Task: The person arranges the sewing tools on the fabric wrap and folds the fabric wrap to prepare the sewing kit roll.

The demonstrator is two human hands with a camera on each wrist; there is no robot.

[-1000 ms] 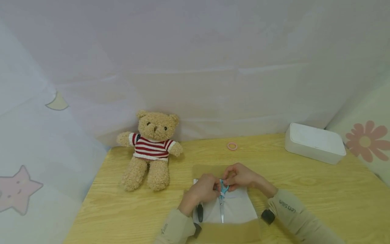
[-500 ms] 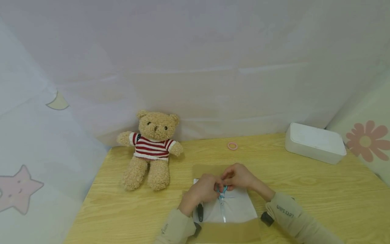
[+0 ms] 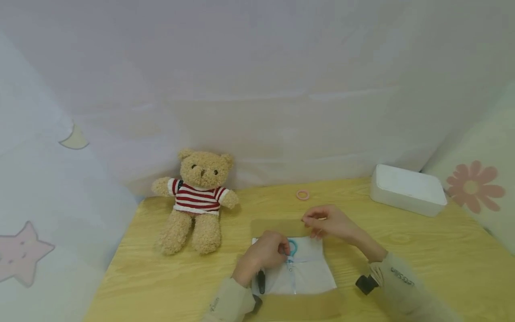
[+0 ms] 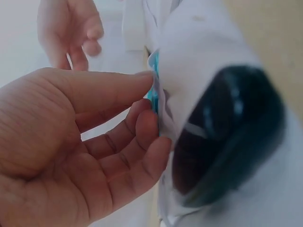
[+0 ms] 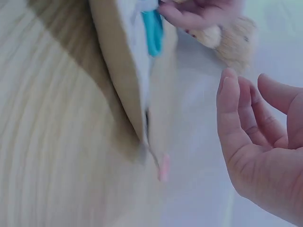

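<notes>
In the head view, blue-handled scissors (image 3: 293, 248) lie on a white sheet (image 3: 318, 273), with blades toward the near edge. My left hand (image 3: 266, 251) is at the scissors' handle, its thumb and fingertips pinching there; the left wrist view shows blue handle (image 4: 155, 97) and a thin white edge at the fingertips. Below that hand lies a black-handled tool (image 3: 261, 281), its other end hidden. My right hand (image 3: 331, 223) is raised beyond the sheet's far right corner, apart from the scissors. In the right wrist view its thumb and fingers are bent but separate, holding nothing visible.
A brown board (image 3: 277, 227) lies under the sheet on the wooden table (image 3: 132, 273). A pink ring (image 3: 303, 195) lies near the back edge. The teddy bear (image 3: 197, 201) sits at the back left, and a white box (image 3: 408, 190) stands at the back right.
My right hand has moved away from the scissors, to the right and slightly back. My left hand has stayed at the handle. The head view has shifted slightly.
</notes>
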